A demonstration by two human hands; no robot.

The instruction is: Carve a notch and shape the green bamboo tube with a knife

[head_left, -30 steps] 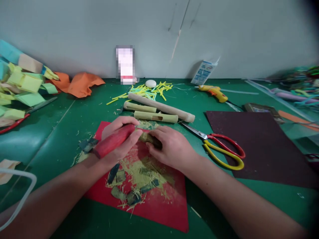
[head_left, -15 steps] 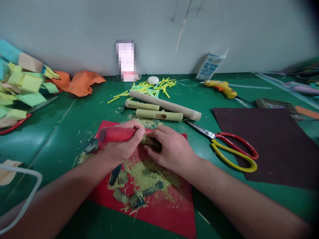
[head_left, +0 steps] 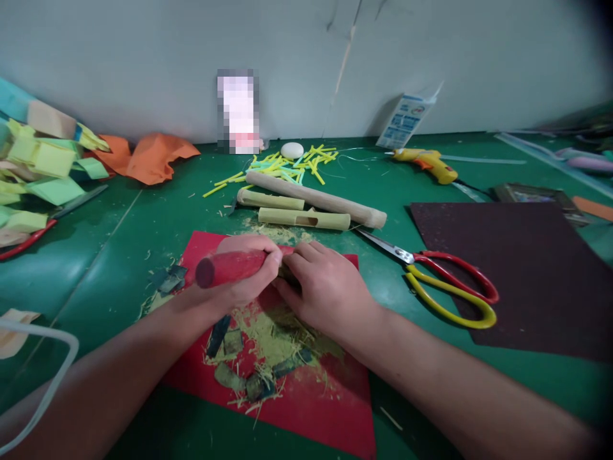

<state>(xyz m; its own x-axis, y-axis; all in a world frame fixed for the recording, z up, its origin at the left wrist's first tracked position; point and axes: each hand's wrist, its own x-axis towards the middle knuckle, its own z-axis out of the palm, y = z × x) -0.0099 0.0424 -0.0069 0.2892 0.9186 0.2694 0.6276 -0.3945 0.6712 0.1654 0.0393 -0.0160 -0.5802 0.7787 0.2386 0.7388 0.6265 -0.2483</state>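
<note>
A thick red handle (head_left: pixel 234 267) of a tool lies in my left hand (head_left: pixel 251 291), fingers wrapped round it and thumb along its side. The tool's working end is hidden behind my hands. My right hand (head_left: pixel 330 291) is closed around a dark bamboo piece (head_left: pixel 286 273), most of it covered by the fingers. Both hands meet above a red sheet (head_left: pixel 335 409). Pale green shavings and dust (head_left: pixel 268 335) cover the sheet's middle, with several dark bark chips (head_left: pixel 230 377) among them.
Two cut bamboo tubes (head_left: pixel 282 218) and a wooden rod (head_left: pixel 325 197) lie beyond my hands. Scissors (head_left: pixel 407 257) rest at the right beside a dark sheet (head_left: pixel 507 275). A yellow glue gun (head_left: pixel 428 165) lies behind. Folded papers (head_left: pixel 48 160) crowd the left.
The red handle has swung so its butt end sits slightly lower and nearer. My left wrist has tilted with it, and less of the bamboo piece shows between my hands.
</note>
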